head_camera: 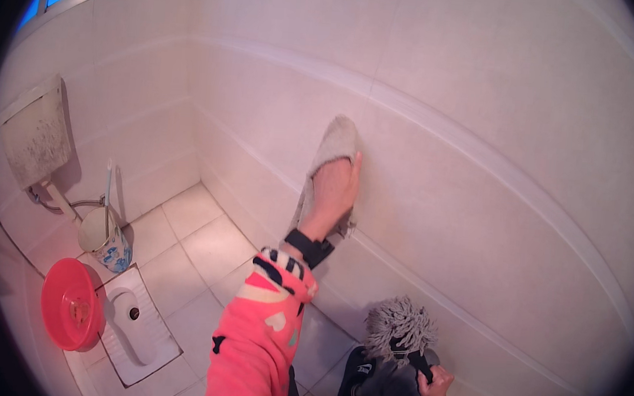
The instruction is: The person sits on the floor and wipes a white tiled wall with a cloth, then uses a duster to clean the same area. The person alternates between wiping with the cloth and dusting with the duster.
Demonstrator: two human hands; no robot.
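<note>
My left hand is on the tiled wall, its fingers tucked into a grey cleaning cloth that looks like a mitt or slipper. The cloth lies flat against the wall, and a loose part hangs below my wrist. My thumb stays outside it, along the right edge. Low on the right, my right hand grips the black handle of a mop-like duster. Its shaggy grey strand head points up, in front of my leg and close to the wall.
A squat toilet is set in the tiled floor. Left of it stands a red plastic basin. Behind are a bucket holding a thin-handled tool and a stained cistern. My slippered foot is beneath the duster.
</note>
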